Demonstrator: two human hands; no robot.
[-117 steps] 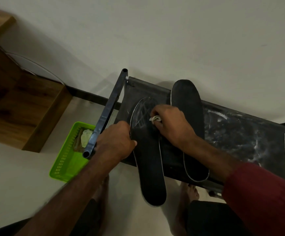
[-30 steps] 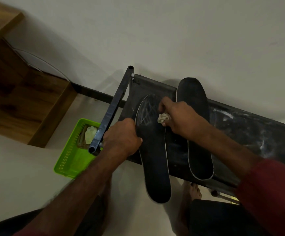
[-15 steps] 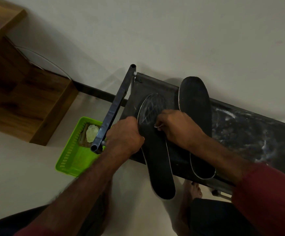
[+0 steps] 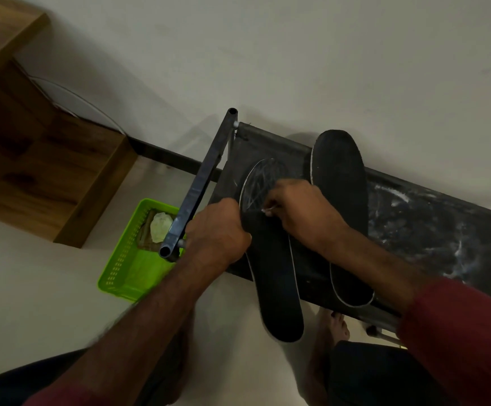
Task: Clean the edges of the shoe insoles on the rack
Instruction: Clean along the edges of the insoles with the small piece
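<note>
The left insole [image 4: 276, 288] lies on the rack [image 4: 414, 224], its near end overhanging the front (1 of 2 there). The left hand [image 4: 218, 230] has its fingers clasped on the insole's edge; the right hand [image 4: 303, 212] pinches a small white wad [image 4: 267, 211]. Hard rubbing could tip the insole floorward.

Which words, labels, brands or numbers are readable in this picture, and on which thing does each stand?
None can be read.
Left black foam insole: white scratchy lines near its far end, no letters.
Right black foam insole: plain.
Dark fabric shelf of the metal rack: white smears only.
Green plastic basket: no label shows.
Small white wad in the right hand: too small to tell.
</note>
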